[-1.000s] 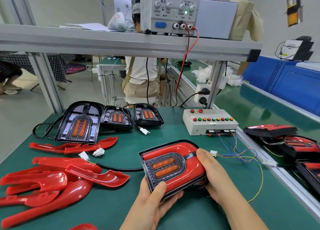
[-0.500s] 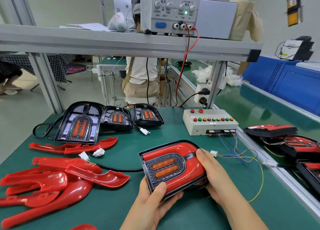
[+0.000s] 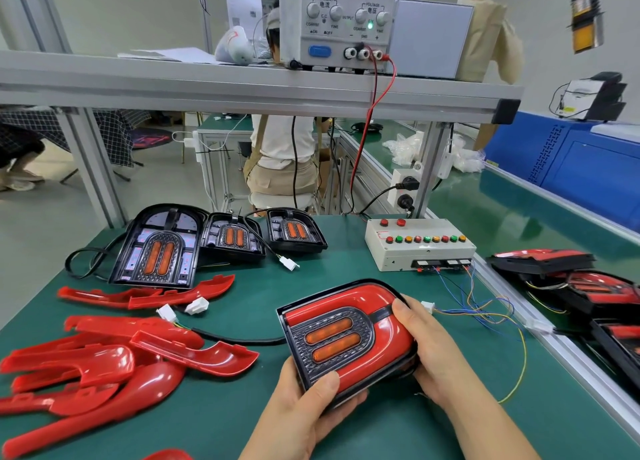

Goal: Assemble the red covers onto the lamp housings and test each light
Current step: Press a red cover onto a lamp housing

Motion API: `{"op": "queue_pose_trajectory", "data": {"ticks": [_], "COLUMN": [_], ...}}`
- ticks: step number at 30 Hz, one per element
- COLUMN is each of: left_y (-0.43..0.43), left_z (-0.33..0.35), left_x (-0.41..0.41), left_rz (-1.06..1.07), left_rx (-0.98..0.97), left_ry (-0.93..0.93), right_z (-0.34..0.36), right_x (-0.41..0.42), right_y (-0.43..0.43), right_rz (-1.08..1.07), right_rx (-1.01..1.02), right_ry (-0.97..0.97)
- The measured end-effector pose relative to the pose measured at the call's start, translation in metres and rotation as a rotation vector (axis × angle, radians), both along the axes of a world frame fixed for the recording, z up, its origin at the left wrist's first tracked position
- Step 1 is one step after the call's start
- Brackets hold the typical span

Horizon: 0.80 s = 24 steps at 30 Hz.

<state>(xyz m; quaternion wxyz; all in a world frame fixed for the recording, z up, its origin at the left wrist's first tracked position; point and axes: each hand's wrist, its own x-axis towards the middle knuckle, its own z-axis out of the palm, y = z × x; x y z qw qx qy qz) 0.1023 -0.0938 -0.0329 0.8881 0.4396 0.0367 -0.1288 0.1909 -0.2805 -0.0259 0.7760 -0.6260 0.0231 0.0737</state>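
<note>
I hold a lamp housing with a red cover [image 3: 374, 321] on it just above the green table, its two orange lenses facing up. My left hand [image 3: 304, 411] grips its near corner with the thumb on top. Around the far rounded end curls my right hand [image 3: 429, 352]. A black cable runs left from the lamp to white connectors [image 3: 197, 305]. Three bare black housings [image 3: 159, 248] sit at the back left. Loose red covers [image 3: 104, 359] lie piled at the left.
A white test box [image 3: 419, 243] with coloured buttons stands at the back right, thin wires trailing to a white plug [image 3: 427, 306]. Finished lamps [image 3: 588, 286] lie on the conveyor at right. A power supply [image 3: 339, 20] sits on the shelf above. Another person sits beyond the bench.
</note>
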Motion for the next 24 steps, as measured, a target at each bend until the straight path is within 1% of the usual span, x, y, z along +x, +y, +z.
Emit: {"op": "queue_pose_trajectory", "data": {"ticks": [7,11,13,15,17,18,21,24], "left_y": [0.002,-0.001,-0.007,-0.012,-0.014,-0.013,-0.012,-0.013], "left_z": [-0.001,-0.002,0.000,0.002,0.003,0.005,0.005,0.003], "left_x": [0.000,0.001,0.003,0.005,0.007,0.009,0.010,0.013], "left_rz": [0.023,0.104,0.175,0.223,0.203,0.163,0.058,0.049], "left_rx": [0.047,0.057,0.017,-0.061,-0.109,-0.105,-0.005,0.101], "left_ry": [-0.026,-0.030,-0.017,0.016,0.036,0.038,0.042,0.028], "right_z": [0.000,-0.003,-0.005,-0.005,-0.005,-0.006,-0.005,-0.003], "right_x": [-0.001,-0.001,-0.002,-0.004,-0.009,-0.010,-0.009,-0.010], "right_y": [0.000,0.003,0.004,0.008,0.013,0.016,0.019,0.019], "right_rz": [0.015,0.033,0.068,0.156,0.235,0.237,0.169,0.128], "right_rx": [0.019,0.056,0.161,0.237,0.233,0.223,0.209,0.177], "right_ry": [-0.002,0.048,0.138,0.190,0.199,0.205,0.206,0.170]}}
